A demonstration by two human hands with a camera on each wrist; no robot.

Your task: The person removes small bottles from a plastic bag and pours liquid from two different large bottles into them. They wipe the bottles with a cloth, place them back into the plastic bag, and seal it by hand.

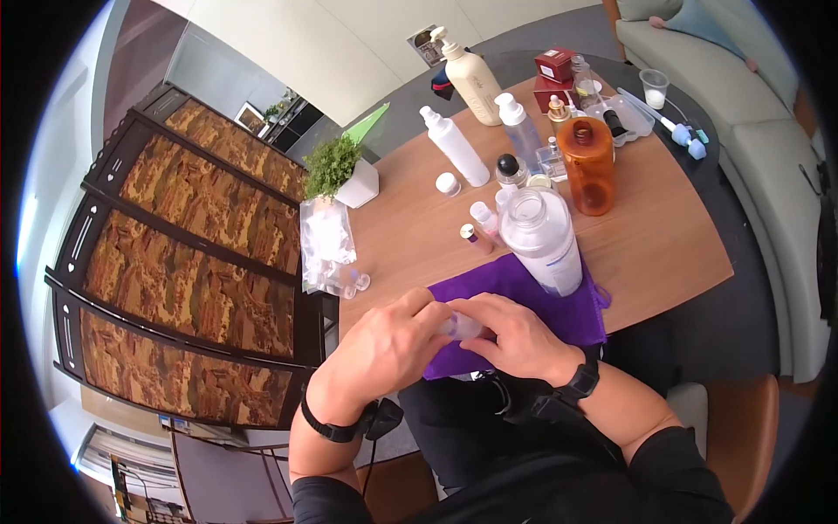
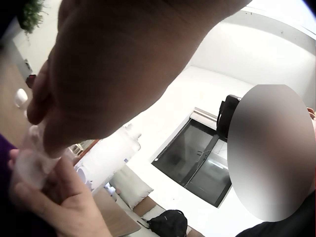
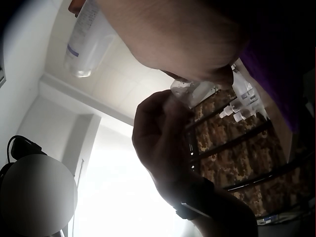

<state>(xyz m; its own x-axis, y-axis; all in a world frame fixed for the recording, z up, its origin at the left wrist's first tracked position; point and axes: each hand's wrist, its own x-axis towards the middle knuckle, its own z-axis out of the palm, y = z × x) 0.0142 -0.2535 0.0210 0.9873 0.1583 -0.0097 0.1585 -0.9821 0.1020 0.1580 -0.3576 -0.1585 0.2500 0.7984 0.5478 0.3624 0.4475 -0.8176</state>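
Both hands meet over a purple cloth (image 1: 489, 279) at the table's front edge, around one small clear plastic bottle (image 1: 464, 327). My left hand (image 1: 394, 336) grips one end of it with curled fingers, which largely hide that end. From the other side my right hand (image 1: 517, 334) pinches it between thumb and fingers. In the left wrist view the bottle (image 2: 32, 165) looks translucent and blurred. The right wrist view shows the bottle (image 3: 200, 92) between the hands. Just beyond them on the cloth stands a large white, uncapped bottle (image 1: 550, 249).
Behind stand an amber bottle (image 1: 589, 175), a white spray bottle (image 1: 454, 147) and a cream pump bottle (image 1: 474, 83). Small vials (image 1: 483, 218) are near the large bottle. At left are a potted plant (image 1: 336, 170) and a plastic bag of small bottles (image 1: 327, 240).
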